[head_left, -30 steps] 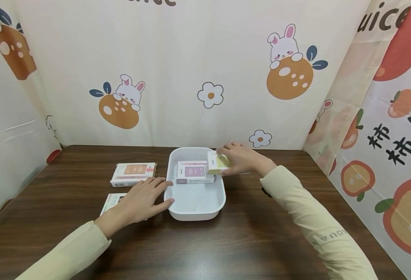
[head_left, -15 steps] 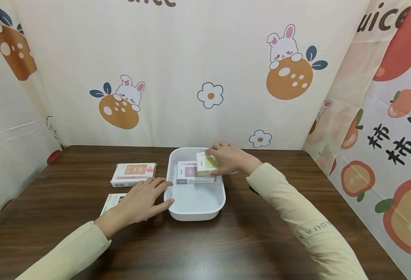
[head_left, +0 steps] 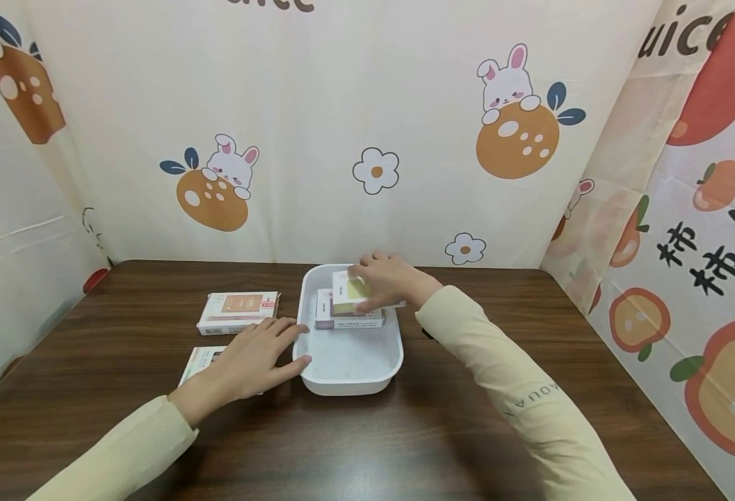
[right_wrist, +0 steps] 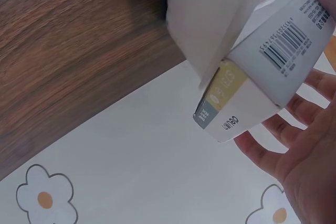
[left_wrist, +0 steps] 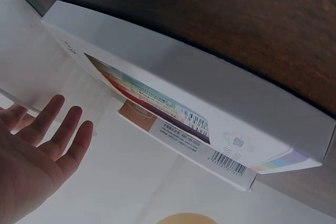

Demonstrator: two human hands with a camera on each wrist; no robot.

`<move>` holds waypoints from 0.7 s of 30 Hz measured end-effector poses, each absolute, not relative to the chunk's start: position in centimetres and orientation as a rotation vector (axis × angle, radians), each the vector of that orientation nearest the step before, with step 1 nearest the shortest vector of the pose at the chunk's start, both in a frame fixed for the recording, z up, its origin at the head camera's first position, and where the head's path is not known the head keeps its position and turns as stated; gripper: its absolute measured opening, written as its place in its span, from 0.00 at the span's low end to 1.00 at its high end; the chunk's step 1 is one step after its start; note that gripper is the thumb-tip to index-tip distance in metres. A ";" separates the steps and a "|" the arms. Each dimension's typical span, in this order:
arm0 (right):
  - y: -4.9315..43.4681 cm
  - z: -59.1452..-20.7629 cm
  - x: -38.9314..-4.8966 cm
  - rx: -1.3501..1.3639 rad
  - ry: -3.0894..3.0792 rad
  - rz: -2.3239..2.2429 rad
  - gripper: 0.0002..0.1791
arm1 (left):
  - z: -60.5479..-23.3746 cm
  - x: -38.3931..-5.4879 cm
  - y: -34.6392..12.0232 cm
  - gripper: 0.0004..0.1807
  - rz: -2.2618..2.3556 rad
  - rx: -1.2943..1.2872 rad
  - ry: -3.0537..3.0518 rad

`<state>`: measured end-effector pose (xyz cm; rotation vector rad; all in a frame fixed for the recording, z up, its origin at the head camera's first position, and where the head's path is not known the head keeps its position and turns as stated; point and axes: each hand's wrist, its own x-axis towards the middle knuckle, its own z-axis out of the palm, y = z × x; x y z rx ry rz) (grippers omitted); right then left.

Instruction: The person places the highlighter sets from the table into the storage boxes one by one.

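Yellow-and-white box (head_left: pixel 343 293) is pinched by the right hand (head_left: pixel 389 281) over the white tray (head_left: pixel 350 362), mid-frame. The left hand (head_left: pixel 251 358), fingers apart, is at the tray's left rim.

A long, pale cream-yellow right sleeve (head_left: pixel 517 390) is worn, creased behind the right cuff (head_left: pixel 437 306). Dark capital lettering (head_left: pixel 535 396) is printed farther back from that cuff. Beneath it, a small black item (head_left: pixel 428 335) is half seen, perhaps a strap. The left sleeve (head_left: pixel 119 449), well left of that cuff, is colour-matched.
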<state>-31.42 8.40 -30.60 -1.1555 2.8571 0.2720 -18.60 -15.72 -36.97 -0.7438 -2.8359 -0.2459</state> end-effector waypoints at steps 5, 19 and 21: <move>7.5 -30.7 -31.5 -1.146 2.849 0.272 0.42 | -37.0 -18.7 -15.8 0.33 -0.237 -0.751 -2.826; 5.8 -31.7 -31.9 -1.129 2.830 0.255 0.42 | -36.9 -18.6 -15.7 0.31 -0.255 -0.739 -2.852; 5.6 -32.0 -32.0 -1.124 2.824 0.256 0.41 | -36.9 -18.6 -15.6 0.32 -0.256 -0.739 -2.856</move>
